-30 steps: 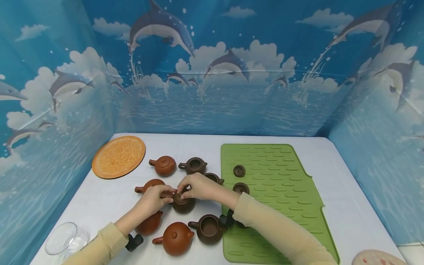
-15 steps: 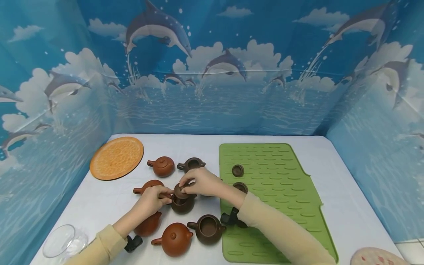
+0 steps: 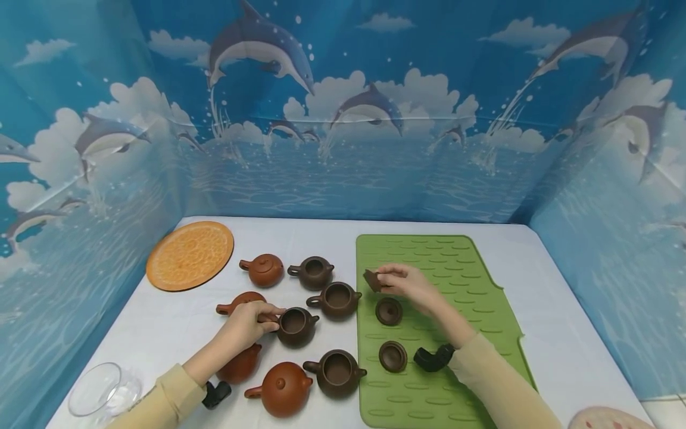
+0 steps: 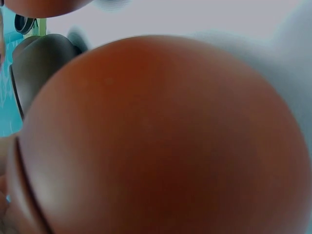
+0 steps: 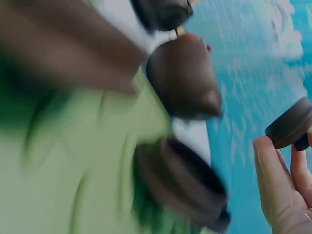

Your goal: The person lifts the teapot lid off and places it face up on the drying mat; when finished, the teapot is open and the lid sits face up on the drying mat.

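My left hand (image 3: pixel 250 322) pinches the handle of a dark brown teapot (image 3: pixel 298 337), which stands lidless on the white cloth. Over the green mat (image 3: pixel 461 333), my right hand (image 3: pixel 409 287) holds a dark teapot lid (image 3: pixel 372 280) on edge. The right wrist view shows that lid (image 5: pixel 287 126) gripped between fingers and thumb. Two other dark lids, a middle one (image 3: pixel 388 311) and a nearer one (image 3: pixel 393 356), lie on the mat. A rounded reddish teapot (image 4: pixel 170 136) fills most of the left wrist view.
More lidless dark teapots, including a near one (image 3: pixel 337 372), stand left of the mat. Several reddish teapots, one in front (image 3: pixel 282 390), sit farther left with lids on. An orange round mat (image 3: pixel 190 256) lies back left, a clear glass (image 3: pixel 96 390) front left.
My right hand has lifted the lid off the dark teapot and carried it right, over the green mat. My left hand stays at the teapot's handle.
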The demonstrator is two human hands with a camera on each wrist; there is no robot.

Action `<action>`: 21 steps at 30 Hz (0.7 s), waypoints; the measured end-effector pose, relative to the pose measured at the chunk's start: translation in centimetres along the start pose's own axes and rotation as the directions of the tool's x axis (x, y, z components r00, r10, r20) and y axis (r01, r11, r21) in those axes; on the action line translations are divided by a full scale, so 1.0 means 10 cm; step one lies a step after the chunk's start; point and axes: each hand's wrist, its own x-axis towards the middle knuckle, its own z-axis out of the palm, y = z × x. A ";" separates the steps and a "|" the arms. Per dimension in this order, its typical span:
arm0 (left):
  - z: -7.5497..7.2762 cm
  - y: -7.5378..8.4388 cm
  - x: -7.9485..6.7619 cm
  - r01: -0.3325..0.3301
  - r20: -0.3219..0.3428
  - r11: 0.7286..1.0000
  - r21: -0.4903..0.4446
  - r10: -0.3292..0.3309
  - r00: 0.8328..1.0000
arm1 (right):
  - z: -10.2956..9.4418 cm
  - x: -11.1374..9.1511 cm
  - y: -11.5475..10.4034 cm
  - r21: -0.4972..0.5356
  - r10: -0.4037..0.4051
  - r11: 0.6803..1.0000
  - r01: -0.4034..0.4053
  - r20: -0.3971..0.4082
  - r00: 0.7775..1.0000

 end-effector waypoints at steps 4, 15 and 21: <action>0.01 0.00 0.01 0.006 -0.001 1.000 -0.001 -0.006 1.000 | -0.28 -0.09 0.15 0.096 0.020 0.995 -0.018 -0.022 1.000; 0.01 0.00 0.00 0.010 -0.007 1.000 0.011 -0.010 1.000 | -0.61 -0.14 0.34 0.345 0.036 0.938 -0.027 -0.019 0.999; 0.01 0.01 0.00 0.014 -0.014 1.000 0.014 -0.014 1.000 | -0.67 -0.14 0.35 0.159 0.117 0.982 -0.100 -0.100 0.988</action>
